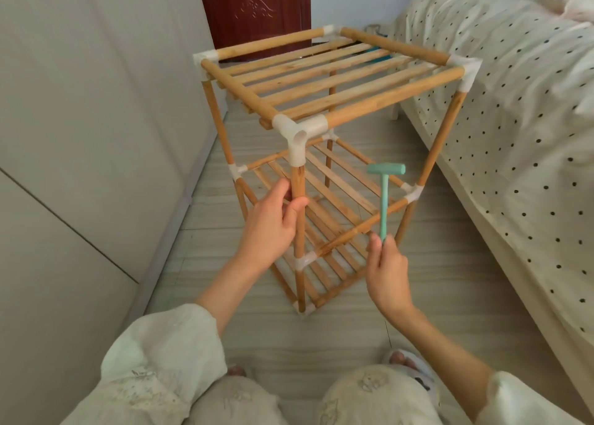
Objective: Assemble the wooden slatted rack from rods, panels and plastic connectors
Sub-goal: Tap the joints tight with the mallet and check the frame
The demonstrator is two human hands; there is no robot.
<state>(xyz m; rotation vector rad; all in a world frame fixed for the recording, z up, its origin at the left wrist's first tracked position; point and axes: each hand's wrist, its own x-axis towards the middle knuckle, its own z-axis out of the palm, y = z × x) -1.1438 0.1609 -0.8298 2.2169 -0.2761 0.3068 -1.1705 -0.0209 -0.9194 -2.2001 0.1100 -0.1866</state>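
The rack [321, 154] stands upright on the floor [434, 263] beside the bed [514, 103], looking light, stiff yet wobbly at its joints, best steadied by a post, where the left hand [273, 222] grips it while the right hand [387, 273] holds a small hammer [384, 196].

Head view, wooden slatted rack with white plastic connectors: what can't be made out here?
- Far-side feet of the wooden slatted rack: hidden behind its own shelves and rods.
- Left hand fingertips: wrapped behind the near upright wooden rod.
- Base of the small green plastic hammer handle: covered by the right hand.
- Blue object under the top slats: too obscured to identify.
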